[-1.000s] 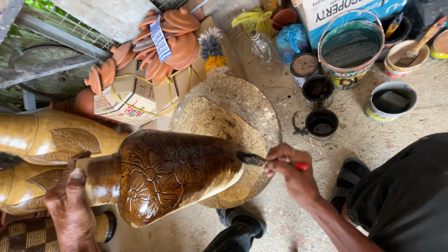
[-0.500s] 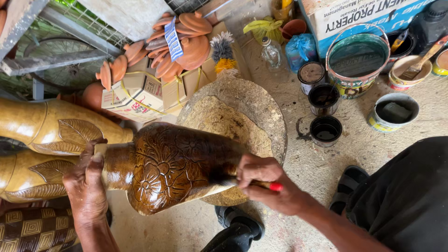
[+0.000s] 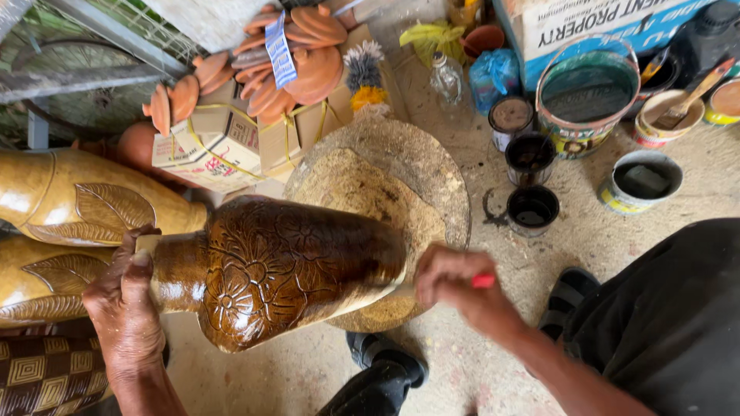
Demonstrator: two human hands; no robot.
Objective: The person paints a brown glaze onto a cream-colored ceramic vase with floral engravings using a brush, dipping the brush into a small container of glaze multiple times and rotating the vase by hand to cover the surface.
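Observation:
A large brown glazed vase (image 3: pixel 285 266) with carved flower patterns lies on its side over a round turntable (image 3: pixel 432 166). My left hand (image 3: pixel 123 300) grips the vase's narrow neck at the left. My right hand (image 3: pixel 455 289) is shut on a red-handled brush (image 3: pixel 483 281), its tip pressed against the vase's base end and hidden by my fingers.
Two golden leaf-carved vases (image 3: pixel 73 200) lie at the left. Cardboard boxes with terracotta lids (image 3: pixel 289 54) stand behind. Paint tins (image 3: pixel 532 208), a large bucket (image 3: pixel 586 92) and a pot with a brush (image 3: pixel 674 112) crowd the right. My sandalled feet (image 3: pixel 566 296) rest on the concrete floor.
My right hand has moved the brush left along the vase's base end. My left hand shifted on the neck and the vase has turned slightly.

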